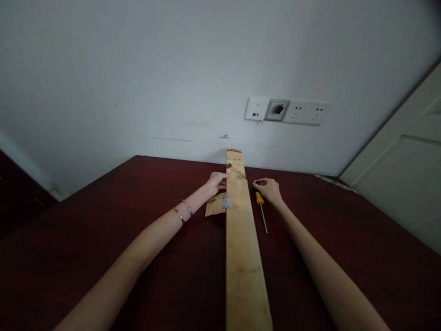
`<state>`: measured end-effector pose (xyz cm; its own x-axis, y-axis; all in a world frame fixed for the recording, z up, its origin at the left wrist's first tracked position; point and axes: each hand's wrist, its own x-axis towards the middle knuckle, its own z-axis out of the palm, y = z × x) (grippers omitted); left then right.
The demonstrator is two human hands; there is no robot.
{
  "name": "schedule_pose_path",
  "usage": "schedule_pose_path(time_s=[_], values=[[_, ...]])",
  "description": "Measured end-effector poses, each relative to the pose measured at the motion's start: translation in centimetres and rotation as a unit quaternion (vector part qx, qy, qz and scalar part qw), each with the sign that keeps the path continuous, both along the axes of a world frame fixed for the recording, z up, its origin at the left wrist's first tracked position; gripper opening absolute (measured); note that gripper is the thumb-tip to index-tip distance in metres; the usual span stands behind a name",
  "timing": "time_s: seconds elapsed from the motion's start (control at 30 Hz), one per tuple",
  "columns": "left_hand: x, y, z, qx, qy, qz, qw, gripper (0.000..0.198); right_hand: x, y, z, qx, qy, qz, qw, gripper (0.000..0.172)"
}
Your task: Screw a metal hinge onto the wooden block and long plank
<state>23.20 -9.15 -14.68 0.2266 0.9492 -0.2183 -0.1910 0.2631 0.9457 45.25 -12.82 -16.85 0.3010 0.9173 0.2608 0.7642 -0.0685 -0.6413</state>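
A long wooden board [243, 248] runs from the near edge of the view toward the wall. A metal hinge [226, 201] joins its left side to a short wooden piece [215, 205]. My left hand [218, 181] grips the board's left edge just beyond the hinge, fingers partly hidden beside the wood. Right of the board, my right hand [268, 188] pinches the black end of a yellow-handled screwdriver [259, 198], whose metal shaft points toward me, apart from the board.
The dark red tabletop [165, 193] meets a white wall with sockets [306, 113] at the back. A flat pale strip [335, 183] lies at the table's back right edge. A white panelled door [406, 161] stands at the right.
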Motion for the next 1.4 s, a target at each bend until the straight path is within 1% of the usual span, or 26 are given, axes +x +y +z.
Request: schedule_pose_path(time_s=[0.13,0.37,0.5,0.6,0.67,0.73,0.87,0.93,0.97,1.0,1.1,1.17,1.3,1.4], values=[[0.0,0.0,0.1,0.001,-0.002,0.0,1.0,0.004,-0.1,0.0,-0.4,-0.017,-0.02,0.002,1.0,0.037],[0.0,-0.2,0.4,-0.003,0.001,-0.002,1.0,0.005,-0.6,-0.3,-0.4,-0.026,-0.035,0.01,0.999,0.034],[0.0,-0.4,0.6,-0.002,0.0,-0.005,1.0,0.005,-1.0,-0.6,-0.4,-0.025,-0.006,0.018,1.0,0.042],[0.0,-0.4,0.6,0.002,-0.003,-0.008,1.0,0.005,-1.0,-0.6,0.3,-0.015,0.035,0.007,0.999,0.045],[0.0,-0.4,0.5,0.004,-0.003,-0.007,1.0,0.004,-1.1,-0.6,1.3,-0.006,0.073,-0.003,0.997,0.047],[0.0,-0.2,0.4,0.006,-0.003,-0.006,1.0,0.004,-1.3,-0.8,2.5,-0.009,0.125,-0.001,0.992,0.052],[0.0,-0.1,0.3,0.009,-0.004,-0.009,1.0,0.003,-2.6,-2.5,4.7,-0.059,0.239,0.052,0.968,0.067],[0.0,0.0,0.3,0.01,-0.005,-0.01,1.0,0.003,-3.6,-3.9,5.3,-0.089,0.276,0.086,0.953,0.076],[0.0,0.0,0.3,0.01,-0.005,-0.011,1.0,0.003,-4.1,-4.7,5.4,-0.103,0.291,0.105,0.945,0.077],[0.0,0.0,0.3,0.01,-0.005,-0.012,1.0,0.003,-4.7,-5.5,5.5,-0.117,0.303,0.126,0.937,0.075],[0.1,0.0,0.4,0.01,-0.005,-0.014,1.0,0.005,-6.3,-7.3,5.5,-0.134,0.328,0.192,0.915,0.06],[0.1,-0.1,0.5,0.011,-0.005,-0.015,1.0,0.005,-7.1,-8.0,5.3,-0.128,0.332,0.211,0.91,0.063],[0.1,-0.2,0.7,0.012,-0.005,-0.009,1.0,0.003,-8.1,-8.0,4.7,-0.093,0.324,0.222,0.915,0.078],[0.1,-0.4,0.8,0.01,-0.006,-0.004,1.0,0.005,-8.4,-7.7,4.3,-0.073,0.318,0.234,0.916,0.078]])
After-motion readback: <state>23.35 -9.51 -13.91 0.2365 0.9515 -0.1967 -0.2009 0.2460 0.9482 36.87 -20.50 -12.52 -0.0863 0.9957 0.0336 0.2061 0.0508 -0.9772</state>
